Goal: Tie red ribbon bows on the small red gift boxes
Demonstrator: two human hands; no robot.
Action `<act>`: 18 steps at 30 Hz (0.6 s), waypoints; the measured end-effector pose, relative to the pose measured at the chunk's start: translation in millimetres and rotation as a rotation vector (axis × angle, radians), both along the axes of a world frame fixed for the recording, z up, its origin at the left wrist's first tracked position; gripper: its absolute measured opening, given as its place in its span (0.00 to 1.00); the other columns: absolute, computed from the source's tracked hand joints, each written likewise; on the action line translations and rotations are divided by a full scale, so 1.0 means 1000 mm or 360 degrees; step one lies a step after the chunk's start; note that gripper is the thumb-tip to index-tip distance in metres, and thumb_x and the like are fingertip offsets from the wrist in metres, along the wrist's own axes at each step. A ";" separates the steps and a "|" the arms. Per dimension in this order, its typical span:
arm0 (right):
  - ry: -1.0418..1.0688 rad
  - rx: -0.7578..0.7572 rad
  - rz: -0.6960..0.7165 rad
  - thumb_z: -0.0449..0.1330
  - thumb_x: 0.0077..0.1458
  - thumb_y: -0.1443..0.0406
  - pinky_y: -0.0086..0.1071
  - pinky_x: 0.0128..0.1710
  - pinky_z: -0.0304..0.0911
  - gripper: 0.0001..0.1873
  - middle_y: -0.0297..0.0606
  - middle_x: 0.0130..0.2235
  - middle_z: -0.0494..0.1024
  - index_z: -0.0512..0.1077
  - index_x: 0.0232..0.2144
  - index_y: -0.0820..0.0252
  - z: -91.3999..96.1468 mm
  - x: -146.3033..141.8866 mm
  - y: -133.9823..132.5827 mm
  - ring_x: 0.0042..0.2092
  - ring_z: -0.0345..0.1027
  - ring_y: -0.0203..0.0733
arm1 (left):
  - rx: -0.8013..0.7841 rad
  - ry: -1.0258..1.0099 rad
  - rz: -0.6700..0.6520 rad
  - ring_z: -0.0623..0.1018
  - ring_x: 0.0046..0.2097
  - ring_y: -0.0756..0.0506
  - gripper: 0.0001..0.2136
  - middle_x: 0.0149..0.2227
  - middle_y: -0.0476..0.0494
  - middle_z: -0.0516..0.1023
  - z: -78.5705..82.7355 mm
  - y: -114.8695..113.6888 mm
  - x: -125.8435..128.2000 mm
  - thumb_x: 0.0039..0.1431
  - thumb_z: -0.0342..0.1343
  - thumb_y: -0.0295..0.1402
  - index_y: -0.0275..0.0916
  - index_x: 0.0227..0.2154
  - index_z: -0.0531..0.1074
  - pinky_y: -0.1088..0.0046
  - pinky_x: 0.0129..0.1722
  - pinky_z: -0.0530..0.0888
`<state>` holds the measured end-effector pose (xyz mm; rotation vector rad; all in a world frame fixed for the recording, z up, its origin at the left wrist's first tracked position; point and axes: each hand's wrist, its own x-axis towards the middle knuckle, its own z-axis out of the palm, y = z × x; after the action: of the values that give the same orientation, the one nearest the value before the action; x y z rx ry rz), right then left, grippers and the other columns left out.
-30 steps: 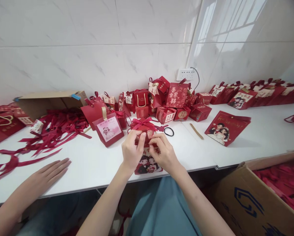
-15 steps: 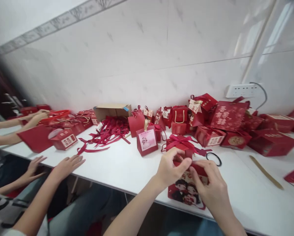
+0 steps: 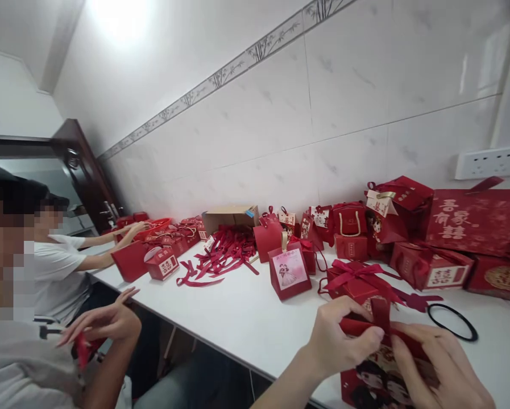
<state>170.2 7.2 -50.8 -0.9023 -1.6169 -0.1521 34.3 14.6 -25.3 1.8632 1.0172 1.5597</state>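
Note:
A red gift box [image 3: 363,385] printed with a cartoon couple is in front of me at the table's near edge, its lower part cut off by the frame. My left hand [image 3: 338,338] pinches its top edge between thumb and fingers. On the other side, my right hand [image 3: 440,366] closes on the same top edge. Between the hands a short dark red ribbon [image 3: 380,314] stands up from the box top. Just behind them sits a red box with a ribbon bow [image 3: 352,278]. A black ring-shaped band [image 3: 453,322] lies beyond my right hand.
A pink-fronted box [image 3: 289,272] stands on the white table [image 3: 237,318]. Behind it are loose red ribbons [image 3: 233,250] by a cardboard box [image 3: 231,216]. Stacked red boxes [image 3: 472,221] line the wall at right. Two people sit at left; the nearer one's hand [image 3: 110,324] is close to the table edge.
My view has swung left and up, so everything sits farther right or lower. The ribbon now stands up between my hands. The nearer person's hand has lifted off the table edge.

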 end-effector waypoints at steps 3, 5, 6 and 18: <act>-0.0011 0.0038 -0.0004 0.46 0.61 0.54 0.36 0.33 0.61 0.14 0.37 0.32 0.68 0.66 0.34 0.54 0.002 0.000 0.000 0.31 0.66 0.41 | -0.0044 -0.0013 -0.0016 0.76 0.32 0.44 0.07 0.30 0.42 0.79 -0.001 0.003 0.001 0.43 0.61 0.37 0.40 0.24 0.74 0.67 0.35 0.74; -0.0014 0.0037 0.0000 0.47 0.61 0.56 0.36 0.34 0.61 0.13 0.37 0.32 0.68 0.66 0.34 0.55 0.003 0.000 0.000 0.32 0.66 0.41 | 0.0008 -0.0033 0.0022 0.76 0.31 0.45 0.07 0.29 0.43 0.79 -0.003 0.004 0.003 0.45 0.61 0.38 0.40 0.24 0.74 0.68 0.34 0.74; -0.0008 0.0028 -0.0001 0.48 0.61 0.57 0.35 0.34 0.61 0.12 0.38 0.32 0.68 0.66 0.34 0.56 0.003 0.000 0.000 0.32 0.66 0.41 | 0.0049 -0.0032 0.0054 0.76 0.30 0.45 0.08 0.28 0.43 0.78 -0.003 0.004 0.004 0.46 0.61 0.39 0.40 0.23 0.74 0.69 0.34 0.74; 0.0025 -0.0104 -0.0051 0.52 0.56 0.66 0.48 0.47 0.63 0.20 0.48 0.46 0.67 0.60 0.52 0.58 0.048 0.020 -0.036 0.49 0.62 0.50 | 0.0255 0.0139 0.0180 0.74 0.29 0.51 0.04 0.26 0.50 0.75 0.004 0.006 0.002 0.52 0.57 0.30 0.37 0.24 0.70 0.76 0.32 0.71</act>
<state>190.6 -29.0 -3.3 -0.9775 -1.6012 -0.1146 36.6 20.3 -21.5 2.0289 1.0807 1.6812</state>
